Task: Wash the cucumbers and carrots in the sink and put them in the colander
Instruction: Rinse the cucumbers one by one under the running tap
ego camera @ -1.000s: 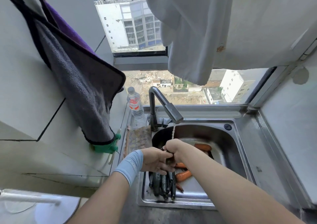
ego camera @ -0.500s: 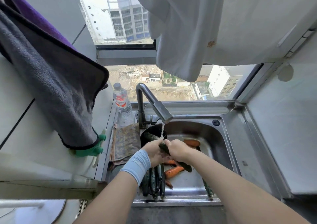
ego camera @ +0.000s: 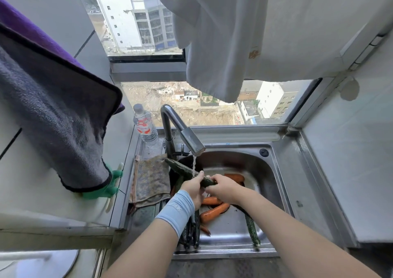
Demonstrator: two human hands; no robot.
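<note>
The person held one cucumber (ego camera: 183, 170) under the thin water stream (ego camera: 194, 164) from the faucet (ego camera: 184, 134). The left hand (ego camera: 192, 188) was curled around its middle, and the right hand (ego camera: 223, 189) gripped its near end. One second before, both hands were low, over the bundle of cucumbers (ego camera: 191, 230) at the front left of the sink (ego camera: 284, 172). Half a second before, the cucumber was already under the water, with its long part pointing toward the person. Now the long part pointed away to the left, above the edge of the cloth (ego camera: 148, 178). So the hands seemed to have slid along it, rubbing.

This probably meant that the washing of this cucumber was in progress and not yet finished. The carrots (ego camera: 213, 211) and another cucumber (ego camera: 252, 227) lay on the sink bottom, waiting. The colander could not be identified clearly; a dark round shape under the cucumber's far end was perhaps it.
</note>
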